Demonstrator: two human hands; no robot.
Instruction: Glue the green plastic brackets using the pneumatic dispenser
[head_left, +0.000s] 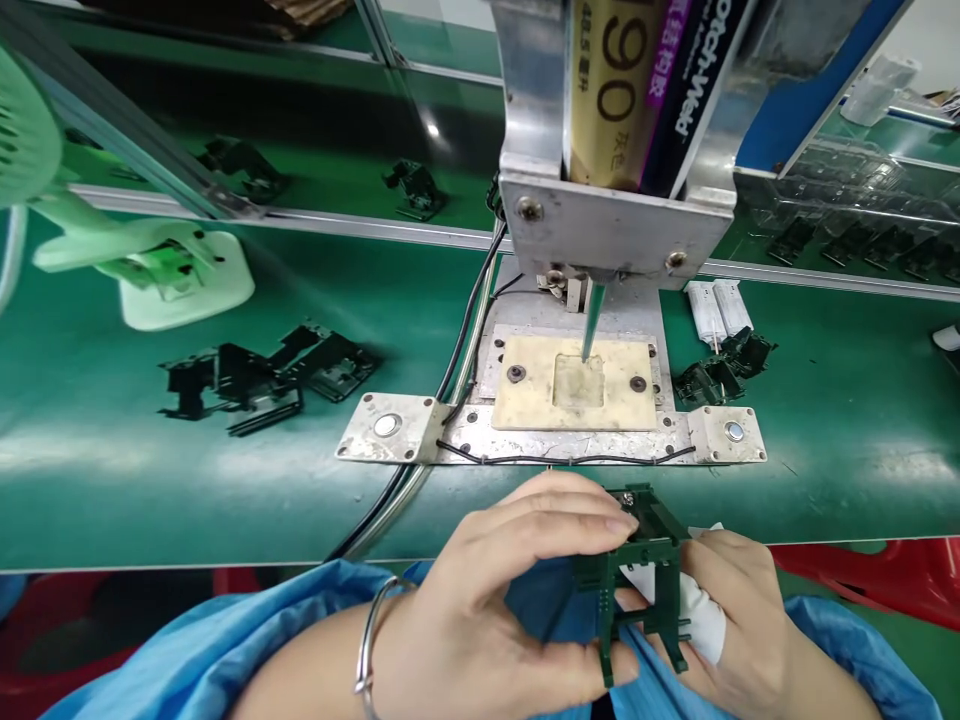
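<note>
My left hand (495, 600) is closed around the left side of a dark plastic frame (660, 553), fingers on top and thumb below. My right hand (754, 610) is closed on a white wipe (705, 620) at the frame's right side; some of its fingers are hidden behind the frame. Both hands are in front of the bench's near edge. Beyond them stands a glue dispenser (615, 220) with a labelled cartridge (611, 90). Its nozzle (594, 320) points down at a cream fixture plate (525, 405) with a square recess.
Metal button boxes (386, 425) flank the fixture. Dark frames (240, 380) lie on the left of the green bench (97, 480); more (724, 370) lie on the right beside white tubes (716, 308). A green fan (180, 270) stands back left. Cables (390, 500) cross the bench's front edge.
</note>
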